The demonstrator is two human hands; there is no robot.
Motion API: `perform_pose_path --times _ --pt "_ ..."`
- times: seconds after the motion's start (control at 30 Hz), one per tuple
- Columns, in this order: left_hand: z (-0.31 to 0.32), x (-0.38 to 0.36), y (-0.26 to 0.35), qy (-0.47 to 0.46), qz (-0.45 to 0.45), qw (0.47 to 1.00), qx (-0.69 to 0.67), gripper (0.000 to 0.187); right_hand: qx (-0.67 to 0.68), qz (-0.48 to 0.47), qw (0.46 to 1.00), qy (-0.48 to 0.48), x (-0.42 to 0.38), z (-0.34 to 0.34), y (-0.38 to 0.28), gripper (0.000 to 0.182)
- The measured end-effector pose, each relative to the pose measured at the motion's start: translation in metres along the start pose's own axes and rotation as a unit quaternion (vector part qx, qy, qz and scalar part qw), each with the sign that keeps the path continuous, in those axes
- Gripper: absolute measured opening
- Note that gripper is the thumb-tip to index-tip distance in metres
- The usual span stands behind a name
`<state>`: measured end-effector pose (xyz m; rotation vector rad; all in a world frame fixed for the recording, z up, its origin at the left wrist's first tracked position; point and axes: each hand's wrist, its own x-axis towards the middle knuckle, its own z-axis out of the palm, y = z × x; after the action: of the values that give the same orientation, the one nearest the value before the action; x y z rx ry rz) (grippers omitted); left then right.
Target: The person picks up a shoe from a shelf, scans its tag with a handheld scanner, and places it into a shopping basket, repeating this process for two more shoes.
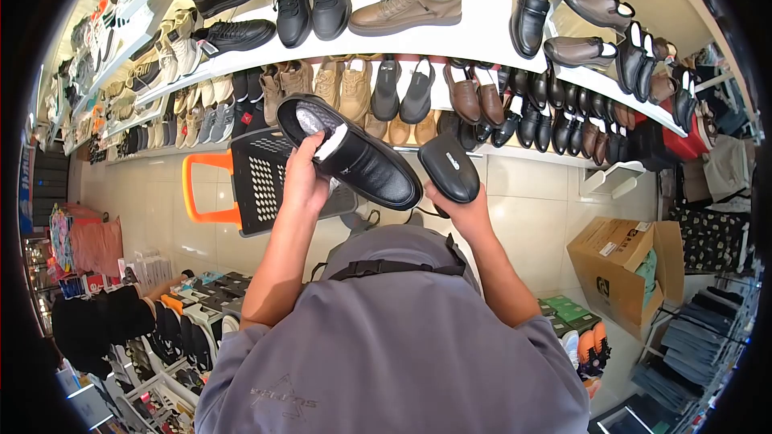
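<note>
My left hand (305, 173) is closed on a black leather loafer (366, 162) at its heel end, thumb over the opening. The shoe tilts with its toe down to the right, and white paper and clear wrap show inside it. In my right hand (465, 207) is a rounded black case-like piece (450, 170) with a small silver logo, gripped from below. It is held close to the loafer's toe, and its exact kind I cannot tell.
White shelves (482, 28) full of shoes curve across the front. A black crate with an orange handle (211, 193) stands on the tiled floor at left. An open cardboard box (615, 261) is at right, near folded jeans (683, 345). Shoe displays (181, 329) lie behind on the left.
</note>
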<state>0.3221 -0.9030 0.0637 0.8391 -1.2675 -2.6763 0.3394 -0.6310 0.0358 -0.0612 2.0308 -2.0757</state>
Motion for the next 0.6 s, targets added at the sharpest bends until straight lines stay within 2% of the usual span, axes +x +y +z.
perform_pose_path --times 0.1,0.17,0.2,0.23,0.3,0.37,0.43,0.5,0.6 --pt "0.021 -0.012 0.002 -0.002 0.058 0.998 0.031 0.026 -0.023 0.007 1.000 0.015 -0.012 -0.004 -0.010 0.025" --pt "0.030 -0.017 0.002 -0.004 0.138 0.989 0.060 0.029 -0.045 -0.018 0.999 0.018 -0.018 -0.006 -0.011 0.024" --pt "0.028 -0.016 0.001 -0.022 0.157 0.984 0.075 0.036 -0.059 -0.046 0.997 0.006 -0.021 -0.006 -0.016 0.024" --pt "0.029 -0.018 0.001 -0.024 0.160 0.984 0.074 0.036 -0.072 -0.074 0.995 -0.007 -0.024 -0.006 -0.020 0.025" --pt "0.032 -0.024 -0.003 -0.015 0.241 0.955 0.170 0.042 -0.096 -0.069 0.993 -0.026 -0.026 -0.007 -0.028 0.029" --pt "0.028 -0.025 -0.009 -0.020 0.271 0.938 0.214 0.047 -0.116 -0.163 0.975 -0.095 -0.027 -0.006 -0.036 0.029" --pt "0.023 -0.027 -0.016 -0.029 0.324 0.896 0.301 0.058 -0.126 -0.203 0.967 -0.094 -0.026 0.004 -0.049 0.030" --pt "0.028 -0.041 -0.017 -0.029 0.314 0.895 0.316 0.062 -0.202 -0.239 0.939 -0.143 -0.026 0.007 -0.056 0.040" --pt "0.029 -0.050 -0.024 -0.026 0.320 0.877 0.358 0.063 -0.193 -0.222 0.946 -0.139 -0.027 0.012 -0.054 0.040"
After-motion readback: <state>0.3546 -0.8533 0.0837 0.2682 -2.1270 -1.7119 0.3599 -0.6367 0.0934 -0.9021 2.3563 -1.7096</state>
